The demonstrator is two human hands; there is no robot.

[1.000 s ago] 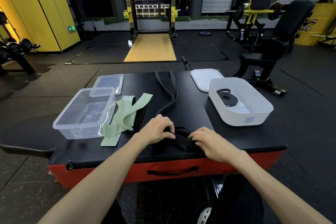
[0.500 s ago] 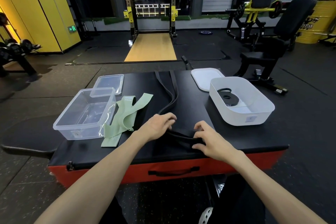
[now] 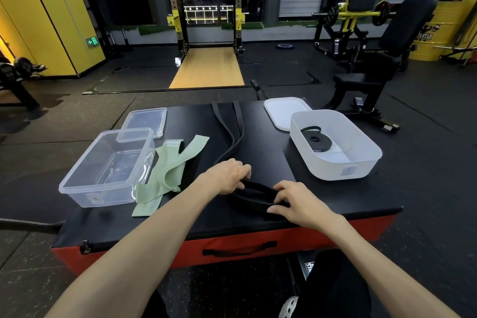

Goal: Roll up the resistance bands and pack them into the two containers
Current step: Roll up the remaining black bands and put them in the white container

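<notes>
A long black resistance band [image 3: 233, 134] runs down the middle of the black padded box top [image 3: 260, 134], and its near end is wound into a loose coil [image 3: 254, 195] between my hands. My left hand [image 3: 227, 177] grips the coil's left side with curled fingers. My right hand [image 3: 294, 201] pinches the coil's right side. A pale green band [image 3: 171, 170] lies crumpled beside an empty clear container [image 3: 77, 183] at the left. At the right, a white container [image 3: 361, 152] holds one rolled black band [image 3: 315, 137].
A clear lid [image 3: 144, 121] lies behind the clear container, and a white lid [image 3: 281, 111] behind the white one. The box has a red front with a black handle [image 3: 238, 249]. Gym machines, a squat rack and yellow cabinets stand on the dark floor beyond.
Both hands have shifted slightly away from me along the band, and the black coil between them has grown rounder and more open.
</notes>
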